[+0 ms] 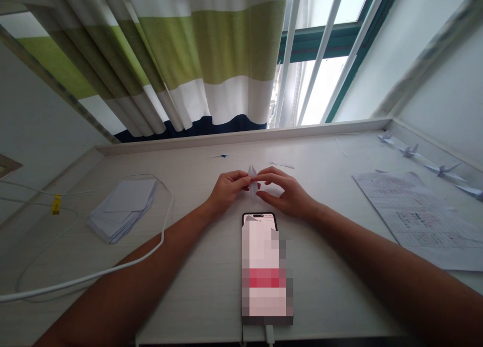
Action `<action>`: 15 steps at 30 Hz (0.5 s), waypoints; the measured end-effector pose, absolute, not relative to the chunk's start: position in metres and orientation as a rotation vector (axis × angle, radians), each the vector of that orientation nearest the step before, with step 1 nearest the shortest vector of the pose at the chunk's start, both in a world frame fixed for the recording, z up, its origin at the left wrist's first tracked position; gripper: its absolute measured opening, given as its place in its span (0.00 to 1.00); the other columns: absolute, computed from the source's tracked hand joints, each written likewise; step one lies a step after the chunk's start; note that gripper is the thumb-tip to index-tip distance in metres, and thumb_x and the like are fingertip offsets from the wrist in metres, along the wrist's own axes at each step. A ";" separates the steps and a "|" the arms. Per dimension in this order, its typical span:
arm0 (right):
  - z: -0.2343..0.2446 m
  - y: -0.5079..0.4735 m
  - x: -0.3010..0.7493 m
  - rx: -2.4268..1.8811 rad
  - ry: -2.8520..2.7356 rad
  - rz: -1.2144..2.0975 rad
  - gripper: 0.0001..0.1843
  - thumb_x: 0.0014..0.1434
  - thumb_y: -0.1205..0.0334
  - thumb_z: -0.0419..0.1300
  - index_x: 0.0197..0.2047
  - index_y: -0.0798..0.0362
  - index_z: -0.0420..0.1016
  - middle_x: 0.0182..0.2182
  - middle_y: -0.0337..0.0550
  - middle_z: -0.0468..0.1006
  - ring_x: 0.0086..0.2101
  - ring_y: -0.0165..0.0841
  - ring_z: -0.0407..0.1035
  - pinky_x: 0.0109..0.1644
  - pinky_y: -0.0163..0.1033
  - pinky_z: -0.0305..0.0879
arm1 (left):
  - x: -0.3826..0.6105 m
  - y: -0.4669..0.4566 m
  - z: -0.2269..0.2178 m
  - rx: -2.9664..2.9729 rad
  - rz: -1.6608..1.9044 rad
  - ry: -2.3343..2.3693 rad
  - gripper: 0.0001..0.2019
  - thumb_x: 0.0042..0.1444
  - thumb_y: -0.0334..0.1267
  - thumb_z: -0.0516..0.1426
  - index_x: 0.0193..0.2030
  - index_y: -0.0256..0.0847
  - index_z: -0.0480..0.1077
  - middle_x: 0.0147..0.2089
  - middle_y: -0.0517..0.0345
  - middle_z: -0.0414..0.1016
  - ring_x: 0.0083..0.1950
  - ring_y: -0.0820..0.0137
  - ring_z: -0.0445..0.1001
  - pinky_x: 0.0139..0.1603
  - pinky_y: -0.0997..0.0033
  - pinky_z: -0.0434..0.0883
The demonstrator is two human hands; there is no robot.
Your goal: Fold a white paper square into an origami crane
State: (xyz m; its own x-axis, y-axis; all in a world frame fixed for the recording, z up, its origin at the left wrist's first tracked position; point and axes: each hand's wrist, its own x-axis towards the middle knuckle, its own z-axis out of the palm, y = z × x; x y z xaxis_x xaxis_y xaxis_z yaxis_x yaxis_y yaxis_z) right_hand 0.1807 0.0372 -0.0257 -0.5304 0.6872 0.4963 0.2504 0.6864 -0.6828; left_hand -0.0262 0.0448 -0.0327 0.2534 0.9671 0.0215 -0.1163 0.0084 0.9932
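A small folded piece of white paper (pixel 252 182), narrow with two upright points, is held upright above the desk. My left hand (pixel 229 187) is closed on its left side, thumb in front and fingers partly hidden behind. From the right, my right hand (pixel 284 190) reaches to it; the index fingertip touches the paper, while the thumb stands apart lower down. Just below my hands lies a phone (pixel 264 266) with a lit, blurred screen and a cable plugged into its bottom end.
A stack of white paper (pixel 123 208) lies left, crossed by a white cable (pixel 166 221). Printed sheets (pixel 418 211) are at right, with several folded paper birds (pixel 409 150) along the edge. A small blue-marked item (pixel 223 155) and a thin white strip (pixel 283 165) lie beyond my hands.
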 end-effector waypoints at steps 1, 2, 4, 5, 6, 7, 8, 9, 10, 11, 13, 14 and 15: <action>-0.026 0.037 0.181 -0.716 -2.105 0.706 0.18 0.64 0.63 0.65 0.57 0.44 0.78 0.50 0.47 0.79 0.50 0.40 0.74 0.52 0.50 0.77 | -0.026 0.045 -0.032 1.226 1.080 0.935 0.12 0.50 0.45 0.69 0.32 0.38 0.80 0.32 0.53 0.82 0.38 0.66 0.77 0.47 0.64 0.72; -0.026 0.037 0.180 -0.714 -2.101 0.702 0.17 0.64 0.62 0.65 0.57 0.44 0.78 0.50 0.47 0.79 0.49 0.40 0.74 0.51 0.49 0.77 | -0.026 0.044 -0.031 1.217 1.086 0.942 0.11 0.50 0.44 0.69 0.30 0.38 0.80 0.31 0.54 0.82 0.37 0.67 0.76 0.47 0.64 0.72; -0.027 0.037 0.180 -0.716 -2.097 0.677 0.15 0.65 0.59 0.65 0.55 0.45 0.79 0.48 0.47 0.79 0.47 0.40 0.75 0.49 0.49 0.77 | -0.026 0.044 -0.030 1.215 1.099 0.960 0.10 0.48 0.43 0.70 0.28 0.39 0.81 0.30 0.56 0.80 0.35 0.68 0.74 0.45 0.65 0.71; -0.028 0.037 0.180 -0.718 -2.098 0.653 0.13 0.66 0.58 0.65 0.53 0.45 0.80 0.47 0.47 0.79 0.46 0.39 0.75 0.49 0.48 0.77 | -0.026 0.044 -0.030 1.216 1.101 0.968 0.09 0.47 0.43 0.70 0.28 0.39 0.81 0.30 0.56 0.80 0.34 0.69 0.73 0.44 0.66 0.71; -0.029 0.038 0.180 -0.718 -2.102 0.626 0.12 0.67 0.58 0.64 0.52 0.45 0.80 0.46 0.47 0.79 0.45 0.39 0.75 0.49 0.48 0.76 | -0.026 0.044 -0.029 1.216 1.097 0.973 0.09 0.46 0.43 0.70 0.28 0.40 0.81 0.30 0.57 0.80 0.34 0.69 0.73 0.44 0.66 0.71; -0.030 0.038 0.180 -0.716 -2.113 0.600 0.11 0.67 0.58 0.63 0.52 0.45 0.81 0.46 0.47 0.79 0.45 0.39 0.75 0.50 0.49 0.76 | -0.026 0.044 -0.029 1.218 1.090 0.973 0.09 0.46 0.43 0.71 0.28 0.40 0.82 0.30 0.57 0.80 0.34 0.70 0.72 0.43 0.67 0.70; -0.030 0.038 0.180 -0.713 -2.130 0.577 0.10 0.68 0.58 0.62 0.51 0.45 0.81 0.46 0.47 0.78 0.46 0.40 0.75 0.51 0.49 0.76 | -0.026 0.044 -0.029 1.221 1.085 0.973 0.09 0.46 0.44 0.71 0.28 0.41 0.82 0.30 0.57 0.80 0.34 0.70 0.72 0.43 0.67 0.70; -0.031 0.038 0.181 -0.709 -2.149 0.556 0.11 0.69 0.59 0.61 0.52 0.45 0.81 0.46 0.48 0.78 0.46 0.40 0.75 0.51 0.49 0.76 | -0.026 0.044 -0.030 1.227 1.081 0.974 0.09 0.46 0.44 0.71 0.27 0.41 0.82 0.30 0.57 0.80 0.34 0.70 0.72 0.43 0.67 0.70; -0.031 0.038 0.182 -0.707 -2.171 0.533 0.11 0.69 0.59 0.61 0.52 0.45 0.81 0.46 0.48 0.78 0.47 0.40 0.75 0.50 0.48 0.76 | -0.026 0.045 -0.030 1.234 1.077 0.975 0.09 0.46 0.44 0.71 0.27 0.41 0.82 0.29 0.57 0.80 0.34 0.70 0.72 0.42 0.67 0.70; -0.031 0.039 0.182 -0.706 -2.194 0.507 0.11 0.69 0.59 0.60 0.52 0.44 0.81 0.47 0.48 0.78 0.47 0.40 0.75 0.50 0.48 0.76 | -0.027 0.045 -0.030 1.239 1.075 0.977 0.09 0.46 0.44 0.71 0.27 0.41 0.82 0.29 0.57 0.80 0.34 0.69 0.72 0.42 0.67 0.70; -0.030 0.039 0.184 -0.698 -2.241 0.442 0.11 0.69 0.59 0.61 0.52 0.44 0.80 0.47 0.49 0.78 0.47 0.41 0.75 0.49 0.48 0.75 | -0.027 0.045 -0.030 1.244 1.074 0.981 0.09 0.46 0.44 0.71 0.27 0.41 0.83 0.30 0.57 0.80 0.34 0.69 0.73 0.42 0.67 0.70; -0.030 0.040 0.185 -0.690 -2.261 0.407 0.11 0.69 0.59 0.61 0.52 0.45 0.80 0.46 0.49 0.78 0.47 0.41 0.74 0.49 0.49 0.75 | -0.026 0.044 -0.030 1.248 1.070 0.980 0.09 0.46 0.44 0.71 0.27 0.41 0.83 0.30 0.56 0.81 0.34 0.69 0.73 0.42 0.67 0.70; -0.030 0.040 0.185 -0.682 -2.280 0.375 0.11 0.69 0.59 0.61 0.52 0.45 0.80 0.46 0.50 0.78 0.47 0.42 0.74 0.49 0.49 0.75 | -0.026 0.044 -0.030 1.252 1.065 0.980 0.10 0.46 0.45 0.71 0.28 0.41 0.83 0.30 0.56 0.81 0.34 0.70 0.73 0.42 0.67 0.70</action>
